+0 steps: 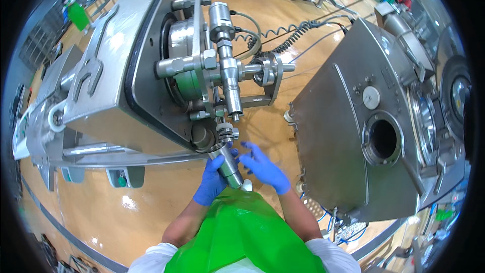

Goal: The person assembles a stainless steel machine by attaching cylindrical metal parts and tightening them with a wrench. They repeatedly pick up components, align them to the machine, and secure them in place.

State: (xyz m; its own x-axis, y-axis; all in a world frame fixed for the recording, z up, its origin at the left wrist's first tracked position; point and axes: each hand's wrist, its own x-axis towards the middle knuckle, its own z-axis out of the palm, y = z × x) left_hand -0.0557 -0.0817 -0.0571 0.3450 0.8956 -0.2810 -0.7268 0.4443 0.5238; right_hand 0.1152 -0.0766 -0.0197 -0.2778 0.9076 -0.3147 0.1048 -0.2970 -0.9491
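Just below the centre of the frame, the left hand (213,179), in a blue glove, is clenched around a short steel cylinder fitting (228,168) that hangs at a slant from the underside of the large steel machine head (121,71) filling the upper left; the grip looks meant to bear the part's weight while it sits under the clamp collar (227,132) just above it. The right hand (262,167), also gloved, is just beside the fitting with fingers spread and released, grasping nothing, as if steadying; whether it touches the metal I cannot tell. A green apron (242,232) fills the lower centre; a second steel housing (348,131) with a round port stands at right, on the tan floor (126,207).
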